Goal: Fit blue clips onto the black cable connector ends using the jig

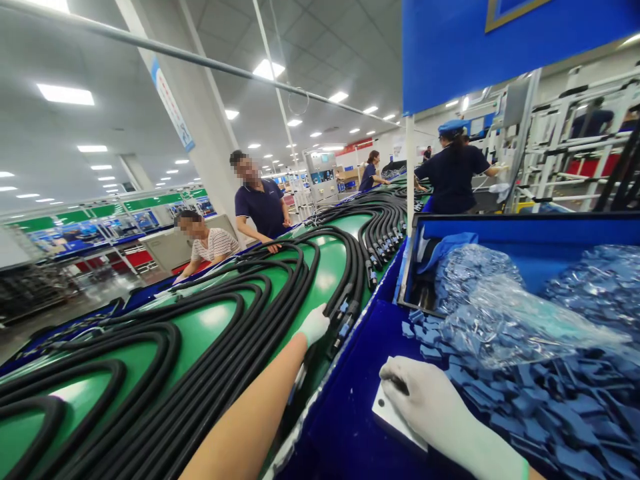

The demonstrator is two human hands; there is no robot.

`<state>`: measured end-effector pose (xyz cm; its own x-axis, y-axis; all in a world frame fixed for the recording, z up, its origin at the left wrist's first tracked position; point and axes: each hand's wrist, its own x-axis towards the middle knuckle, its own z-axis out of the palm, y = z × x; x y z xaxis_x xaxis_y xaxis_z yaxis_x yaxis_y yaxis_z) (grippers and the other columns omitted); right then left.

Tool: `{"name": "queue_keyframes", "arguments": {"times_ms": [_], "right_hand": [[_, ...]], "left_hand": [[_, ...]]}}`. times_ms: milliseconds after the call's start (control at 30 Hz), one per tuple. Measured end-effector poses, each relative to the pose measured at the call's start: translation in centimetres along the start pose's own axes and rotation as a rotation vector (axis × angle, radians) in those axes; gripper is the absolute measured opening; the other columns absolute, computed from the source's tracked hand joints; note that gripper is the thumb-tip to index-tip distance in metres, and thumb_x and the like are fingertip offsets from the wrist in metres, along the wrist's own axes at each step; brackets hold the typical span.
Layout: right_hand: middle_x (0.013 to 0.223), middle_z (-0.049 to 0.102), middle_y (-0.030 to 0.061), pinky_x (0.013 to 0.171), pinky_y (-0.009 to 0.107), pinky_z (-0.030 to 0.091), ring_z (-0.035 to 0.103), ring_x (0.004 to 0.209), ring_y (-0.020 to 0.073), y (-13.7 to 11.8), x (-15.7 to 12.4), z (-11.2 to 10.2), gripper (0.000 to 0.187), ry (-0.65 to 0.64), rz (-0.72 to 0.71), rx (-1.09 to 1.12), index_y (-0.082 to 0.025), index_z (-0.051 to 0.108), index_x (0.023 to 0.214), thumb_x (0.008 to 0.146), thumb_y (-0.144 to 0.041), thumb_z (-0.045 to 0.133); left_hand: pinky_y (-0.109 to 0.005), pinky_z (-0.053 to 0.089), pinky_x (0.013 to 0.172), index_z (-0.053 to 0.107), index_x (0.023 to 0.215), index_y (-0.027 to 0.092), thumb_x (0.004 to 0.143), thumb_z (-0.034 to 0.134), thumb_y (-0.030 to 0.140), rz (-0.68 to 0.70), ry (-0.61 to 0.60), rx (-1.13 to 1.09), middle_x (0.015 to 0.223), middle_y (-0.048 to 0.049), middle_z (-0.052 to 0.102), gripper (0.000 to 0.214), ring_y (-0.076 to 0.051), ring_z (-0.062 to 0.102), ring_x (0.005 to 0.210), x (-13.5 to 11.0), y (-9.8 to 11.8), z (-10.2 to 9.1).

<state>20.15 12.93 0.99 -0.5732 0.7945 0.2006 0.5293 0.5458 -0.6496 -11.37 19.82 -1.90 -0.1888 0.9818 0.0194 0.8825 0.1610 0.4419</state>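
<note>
My left hand (314, 325), in a white glove, reaches out over the green conveyor (200, 327) and closes on a black cable (280, 313) near its blue-tipped connector end (344, 313). My right hand (425, 400), also gloved, rests at the near edge of a heap of small blue plastic parts (560, 407). Its fingers are curled on a small blue part beside a white label plate (395, 417).
Many looped black cables lie along the conveyor. A blue bin (530, 230) holds clear bags of blue parts (505, 313). Two people stand at the conveyor's far left side, others work further back. A blue sign hangs overhead at the right.
</note>
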Motion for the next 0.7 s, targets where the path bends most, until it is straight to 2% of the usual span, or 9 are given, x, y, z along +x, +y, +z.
{"name": "queue_keyframes", "arguments": {"times_ms": [100, 167, 233, 333, 367, 433, 533, 700], "right_hand": [[0.091, 0.075, -0.0016, 0.078, 0.031, 0.048, 0.070, 0.084, 0.0189, -0.2, -0.1, 0.0, 0.020, -0.009, -0.025, -0.002, -0.027, 0.071, 0.090, 0.089, -0.022, 0.052], [0.094, 0.076, -0.0004, 0.082, 0.032, 0.050, 0.071, 0.089, 0.0204, 0.0, -0.2, 0.2, 0.021, -0.014, -0.043, -0.002, -0.027, 0.072, 0.091, 0.091, -0.026, 0.051], [0.100, 0.077, 0.0008, 0.087, 0.034, 0.052, 0.072, 0.096, 0.0227, 0.7, -0.3, 0.6, 0.023, -0.026, -0.051, -0.016, -0.028, 0.072, 0.094, 0.093, -0.031, 0.050], [0.111, 0.077, 0.0019, 0.095, 0.038, 0.053, 0.072, 0.106, 0.0255, 2.3, -0.2, 1.7, 0.028, -0.031, -0.036, -0.031, -0.030, 0.074, 0.102, 0.095, -0.039, 0.049], [0.115, 0.077, 0.0020, 0.097, 0.038, 0.054, 0.072, 0.108, 0.0260, 2.8, -0.1, 2.1, 0.029, -0.031, -0.027, -0.027, -0.030, 0.074, 0.106, 0.094, -0.040, 0.050], [0.119, 0.077, 0.0024, 0.100, 0.039, 0.054, 0.072, 0.111, 0.0269, 3.7, 0.0, 2.6, 0.031, -0.021, -0.014, -0.015, -0.030, 0.075, 0.111, 0.093, -0.042, 0.053], [0.120, 0.077, 0.0031, 0.100, 0.040, 0.054, 0.072, 0.110, 0.0275, 4.4, 0.0, 3.0, 0.032, -0.007, -0.020, -0.007, -0.029, 0.075, 0.112, 0.092, -0.043, 0.055], [0.120, 0.077, 0.0024, 0.101, 0.040, 0.053, 0.071, 0.111, 0.0267, 4.3, 0.0, 2.8, 0.032, -0.047, -0.009, 0.008, -0.029, 0.074, 0.112, 0.094, -0.045, 0.053]], "left_hand": [[-0.048, 0.057, 0.094, 0.060, 0.131, 0.017, 0.097, 0.065, 0.037, -0.017, 0.088, -0.036, 0.132, -0.0113, 0.062, 0.040, -0.027, 0.065, 0.112, 1.5, -1.0, -1.0], [-0.050, 0.055, 0.098, 0.059, 0.133, 0.017, 0.098, 0.065, 0.037, -0.070, 0.162, -0.008, 0.136, -0.0125, 0.060, 0.041, -0.028, 0.063, 0.117, 0.2, -3.1, -2.1], [-0.055, 0.051, 0.104, 0.057, 0.136, 0.019, 0.097, 0.065, 0.037, -0.151, 0.231, 0.062, 0.143, -0.0132, 0.056, 0.044, -0.030, 0.058, 0.125, -3.0, -6.1, -3.2], [-0.061, 0.040, 0.114, 0.055, 0.140, 0.018, 0.095, 0.067, 0.034, -0.247, 0.256, 0.175, 0.150, -0.0142, 0.050, 0.049, -0.034, 0.049, 0.137, -9.9, -10.7, -4.4], [-0.060, 0.035, 0.118, 0.055, 0.142, 0.017, 0.094, 0.067, 0.030, -0.259, 0.241, 0.201, 0.153, -0.0152, 0.049, 0.051, -0.035, 0.045, 0.142, -12.4, -11.9, -4.6], [-0.051, 0.026, 0.125, 0.051, 0.147, 0.013, 0.090, 0.064, 0.020, -0.268, 0.199, 0.236, 0.159, -0.0173, 0.043, 0.059, -0.032, 0.036, 0.149, -17.0, -13.9, -4.9], [-0.037, 0.022, 0.128, 0.045, 0.153, 0.011, 0.087, 0.057, 0.020, -0.261, 0.129, 0.267, 0.166, -0.0146, 0.035, 0.068, -0.026, 0.032, 0.153, -22.6, -15.6, -5.5], [-0.035, 0.025, 0.128, 0.043, 0.156, 0.015, 0.086, 0.053, 0.025, -0.268, 0.057, 0.324, 0.168, -0.0093, 0.031, 0.071, -0.023, 0.032, 0.154, -27.8, -16.8, -7.6]]}}
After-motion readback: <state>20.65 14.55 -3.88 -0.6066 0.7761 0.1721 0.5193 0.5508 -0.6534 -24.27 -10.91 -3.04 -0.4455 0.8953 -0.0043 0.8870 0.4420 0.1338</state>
